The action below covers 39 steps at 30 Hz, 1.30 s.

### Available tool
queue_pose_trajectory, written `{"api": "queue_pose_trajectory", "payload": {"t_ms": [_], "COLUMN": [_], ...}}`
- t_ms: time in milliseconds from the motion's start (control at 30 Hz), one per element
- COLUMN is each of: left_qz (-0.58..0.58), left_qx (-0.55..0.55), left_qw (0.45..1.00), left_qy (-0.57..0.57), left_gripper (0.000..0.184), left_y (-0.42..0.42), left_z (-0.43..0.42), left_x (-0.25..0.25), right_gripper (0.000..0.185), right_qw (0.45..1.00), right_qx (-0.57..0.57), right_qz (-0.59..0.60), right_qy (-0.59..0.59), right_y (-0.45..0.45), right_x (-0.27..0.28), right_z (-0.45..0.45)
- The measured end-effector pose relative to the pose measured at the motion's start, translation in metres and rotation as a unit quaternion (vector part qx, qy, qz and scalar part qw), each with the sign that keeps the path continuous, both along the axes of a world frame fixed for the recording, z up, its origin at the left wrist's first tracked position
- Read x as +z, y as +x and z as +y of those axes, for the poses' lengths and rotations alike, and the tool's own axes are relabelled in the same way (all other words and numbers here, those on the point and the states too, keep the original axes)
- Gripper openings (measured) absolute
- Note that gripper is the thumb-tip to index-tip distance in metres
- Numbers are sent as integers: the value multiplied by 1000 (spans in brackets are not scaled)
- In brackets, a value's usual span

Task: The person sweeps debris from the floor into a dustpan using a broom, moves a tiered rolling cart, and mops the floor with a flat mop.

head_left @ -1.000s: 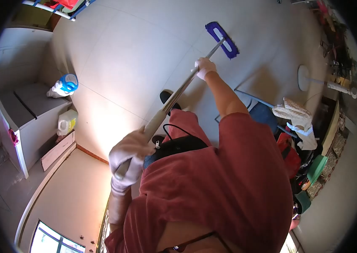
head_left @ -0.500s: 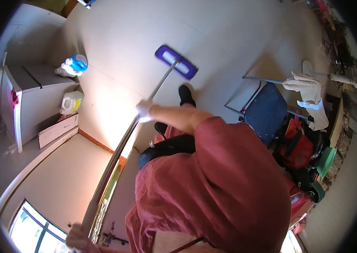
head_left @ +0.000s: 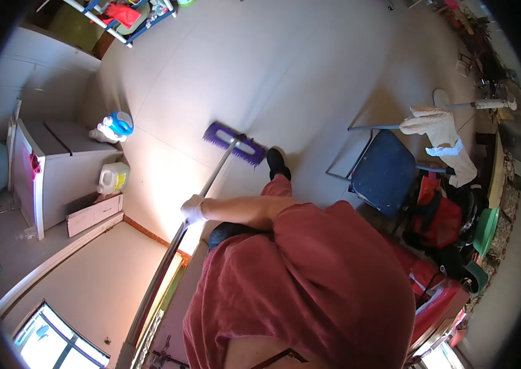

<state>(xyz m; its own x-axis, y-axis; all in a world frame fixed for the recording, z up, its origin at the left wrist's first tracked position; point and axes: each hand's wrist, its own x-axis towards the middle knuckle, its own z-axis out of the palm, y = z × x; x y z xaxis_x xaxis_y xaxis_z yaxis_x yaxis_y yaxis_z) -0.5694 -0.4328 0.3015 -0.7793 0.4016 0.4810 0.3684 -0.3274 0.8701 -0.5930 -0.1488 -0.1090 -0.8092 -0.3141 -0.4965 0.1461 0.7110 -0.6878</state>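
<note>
My right hand (head_left: 194, 210), which looks pale as if gloved, is wrapped round the metal pole (head_left: 165, 264) of a mop. That arm reaches across in front of my red shirt. At the pole's far end, the purple mop head (head_left: 234, 143) lies flat on the floor, to the left of my dark shoe (head_left: 278, 163). The pole's near end runs out of the frame at the lower left. My left hand is outside the view.
A blue folding chair (head_left: 385, 172) stands at the right, near red bags (head_left: 439, 221) and a green basin (head_left: 486, 231). Left are a grey cabinet (head_left: 57, 178), a blue-and-white bottle (head_left: 119, 123) and a whitish jug (head_left: 113, 178). A rack (head_left: 128, 43) stands at the upper left.
The mop head has come from the upper right towards me and to the left. My right hand has moved down and left with the pole. My left hand has left the view.
</note>
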Motion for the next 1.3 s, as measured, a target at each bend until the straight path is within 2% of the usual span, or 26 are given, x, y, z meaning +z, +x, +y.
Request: {"api": "queue_pose_trajectory", "payload": {"t_ms": [100,167,233,300,433,500,567,633,733,833,900,967,1067,1167,1233,1300], "left_qz": [-30,-124,-98,-57,-84,-94,-90,-75,-109,-104,-75,-101,-106,-96,-91,-161], "left_qx": [1,-47,-185,-140,-257,-287,-342,-390,-330,-255,-192,-125,-47,110,147,215], "left_qw": [998,988,976,988,963,953,933,914,932,955,966,975,980,971,958,941], "left_qy": [60,82,56,36,5,-36,-70,-80,-106,-108,-153,-156,-161,-191,-228,-207], "left_gripper": [18,26,27,26,26,23,22,24,27,29,34,34,31,33,27,22], "left_y": [-14,-32,-55,-62,-66,-54,-43,-38,-41,-46,-48,-43,-28,0,21,47], "left_z": [28,91,156,239,379,433,464,462,434,396,361,317,246,187,129,58], "left_x": [-39,-53,-79,-95,-125,-138,-165,-164,-162,-156,-153,-150,-143,-124,-105,-74], "right_gripper": [36,28,21,24,34,35,35,35,36,31,31,29,22,14,13,17], "right_qw": [997,986,965,937,831,786,783,817,840,901,907,932,956,973,984,982], "right_qx": [-34,-123,-201,-252,-438,-534,-517,-436,-423,-355,-313,-276,-200,-148,-58,-112], "right_qz": [30,90,138,165,263,233,236,230,230,104,147,110,131,118,114,149], "right_qy": [55,67,92,177,220,208,253,300,252,228,240,209,173,130,125,31], "right_y": [9,24,42,61,104,123,149,162,144,95,56,17,-31,-56,-57,-47], "right_x": [3,-8,-9,-23,-30,-39,-70,-85,-102,-109,-122,-112,-95,-79,-61,-80], "right_z": [97,162,233,298,389,416,442,454,444,424,395,358,288,200,138,59]}}
